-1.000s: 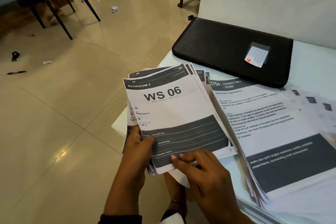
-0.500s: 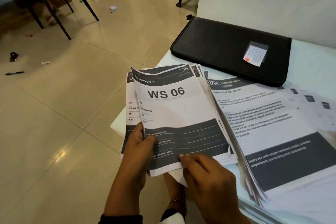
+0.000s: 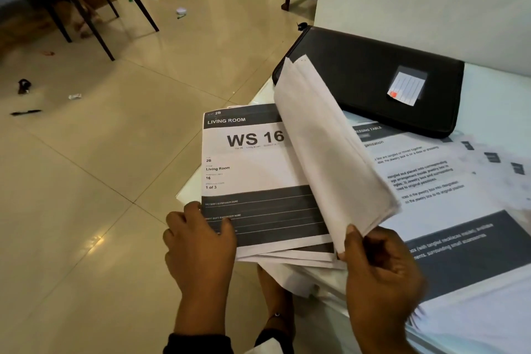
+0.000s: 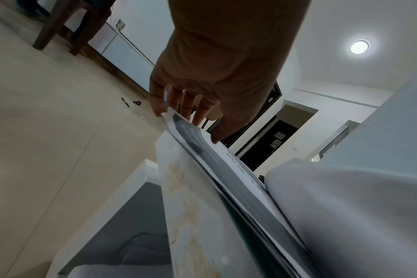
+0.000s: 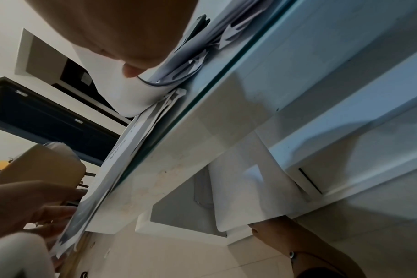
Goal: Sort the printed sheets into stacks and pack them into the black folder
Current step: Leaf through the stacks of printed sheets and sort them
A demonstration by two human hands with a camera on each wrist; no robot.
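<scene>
Right hand [image 3: 382,276] pinches the near edge of a few sheets [image 3: 324,152], thumb on the near side, lifted and turned so their blank backs face the camera; they stand tilted above the pile, top corner reaching over the folder's near-left corner. Under the lifted sheets, to the left of that grip, the held pile [image 3: 258,181] shows a top page reading "LIVING ROOM", "WS 16", "1 of 3". Left hand [image 3: 201,241] grips the pile at its near-left corner, thumb [image 3: 221,224] on top over the dark band, fingers [image 4: 186,105] underneath per the left wrist view. The pile juts off the table's near-left corner, edges of lower pages fanned out just below the right thumb. Right of the right hand, a second stack [image 3: 448,210] lies flat on the table [image 3: 494,100], top page headed "DRESSING TABLE", more pages spread loosely past it to the right. Beyond both grips the black folder [image 3: 359,72] lies closed on the table against the white wall, a small lined label with a red spot on its cover. Left of the hands, tiled floor [image 3: 86,181] with scattered bits and dark chair legs [image 3: 126,0] far off
</scene>
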